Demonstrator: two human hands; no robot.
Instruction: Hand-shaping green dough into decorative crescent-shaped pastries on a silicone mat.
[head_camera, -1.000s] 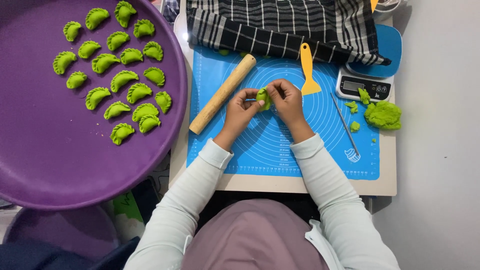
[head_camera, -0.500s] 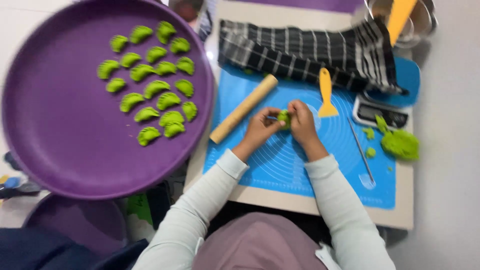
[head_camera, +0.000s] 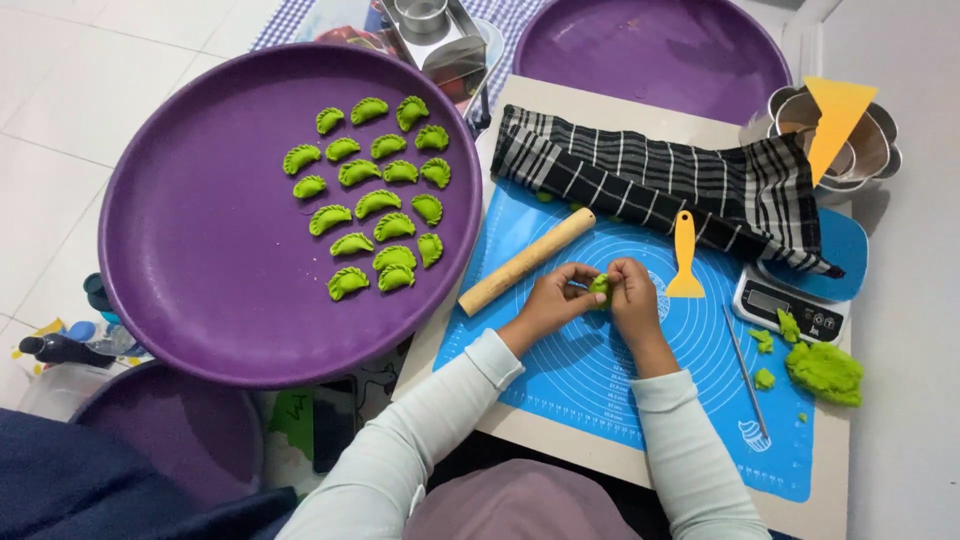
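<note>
I see the left hand (head_camera: 553, 297) and right hand (head_camera: 632, 296) both pinching one green dumpling (head_camera: 599, 287) above the blue mat (head_camera: 640, 380).

A checked cloth (head_camera: 690, 185) lies beside a digital scale (head_camera: 788, 305).

A low pale board table (head_camera: 520, 425) is covered mostly by a blue silicone mat (head_camera: 600, 380), spread beneath the grip. A digital scale (head_camera: 790, 305) is set right of the grip, beside a green dough lump (head_camera: 825, 372). Large purple trays (head_camera: 200, 260) are placed on the white tiled floor (head_camera: 50, 120), left of the grip.
</note>
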